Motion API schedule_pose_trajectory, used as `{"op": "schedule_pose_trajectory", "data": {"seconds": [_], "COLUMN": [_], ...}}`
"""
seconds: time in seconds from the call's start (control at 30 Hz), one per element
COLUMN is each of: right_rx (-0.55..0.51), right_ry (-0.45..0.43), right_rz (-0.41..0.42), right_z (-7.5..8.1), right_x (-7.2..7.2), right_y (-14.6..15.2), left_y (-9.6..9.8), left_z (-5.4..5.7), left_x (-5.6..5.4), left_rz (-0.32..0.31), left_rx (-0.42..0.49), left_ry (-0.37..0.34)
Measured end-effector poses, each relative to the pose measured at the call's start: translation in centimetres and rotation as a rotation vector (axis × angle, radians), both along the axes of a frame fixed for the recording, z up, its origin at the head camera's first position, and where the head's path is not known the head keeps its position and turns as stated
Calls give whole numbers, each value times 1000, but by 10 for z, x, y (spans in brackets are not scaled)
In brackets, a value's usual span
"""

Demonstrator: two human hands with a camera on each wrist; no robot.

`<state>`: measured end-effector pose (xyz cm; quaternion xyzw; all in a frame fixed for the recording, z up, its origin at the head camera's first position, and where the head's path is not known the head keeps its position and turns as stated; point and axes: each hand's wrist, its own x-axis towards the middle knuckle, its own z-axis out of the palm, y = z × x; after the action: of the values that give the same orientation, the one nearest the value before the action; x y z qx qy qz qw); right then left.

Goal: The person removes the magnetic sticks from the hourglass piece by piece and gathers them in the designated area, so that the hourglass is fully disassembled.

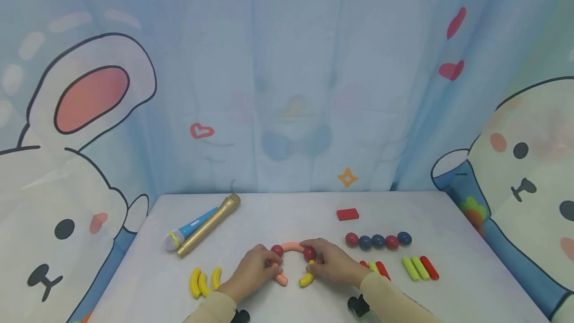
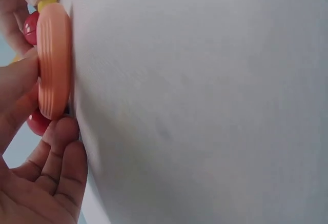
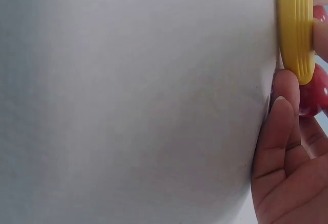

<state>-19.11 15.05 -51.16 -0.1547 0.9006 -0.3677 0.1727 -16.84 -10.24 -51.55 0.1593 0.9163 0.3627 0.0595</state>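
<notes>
In the head view, two red balls (image 1: 277,250) (image 1: 309,253) are joined by a salmon-pink curved rod (image 1: 293,246) into an arch lying on the table. Below the left ball is a second pink curved rod (image 1: 281,279); below the right ball, a yellow curved rod (image 1: 307,279). My left hand (image 1: 255,270) holds the lower pink rod (image 2: 55,62), its fingers beside a red ball (image 2: 38,124) in the left wrist view. My right hand (image 1: 334,263) pinches the yellow rod (image 3: 296,29), fingertips by the other red ball (image 3: 313,92). The lower rod ends are apart.
Left lie several yellow curved rods (image 1: 195,283); behind them, a blue toy microphone (image 1: 193,227) and a gold one (image 1: 210,225). Right are a row of red and blue balls (image 1: 378,242), straight green rods (image 1: 410,268), red rods (image 1: 429,267) and a red block (image 1: 347,214). A curtain (image 1: 291,64) hangs behind.
</notes>
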Motion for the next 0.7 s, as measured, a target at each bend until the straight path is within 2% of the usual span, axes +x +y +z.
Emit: {"op": "schedule_pose_trajectory", "data": {"seconds": [0.37,0.57,0.7], "right_rx": [-23,-37,-26], "right_ry": [-10,-33,-30], "right_rz": [-1,-3,-2], "right_z": [-4,-3,-2], "right_x": [0,0,0], "right_y": [2,3,3], "left_y": [3,-1,-6], "left_z": [2,1,2], "left_x": [2,2,3], "left_rz": [51,30,0], "left_rx": [49,63,59], "left_ry": [-41,-68,-36]}}
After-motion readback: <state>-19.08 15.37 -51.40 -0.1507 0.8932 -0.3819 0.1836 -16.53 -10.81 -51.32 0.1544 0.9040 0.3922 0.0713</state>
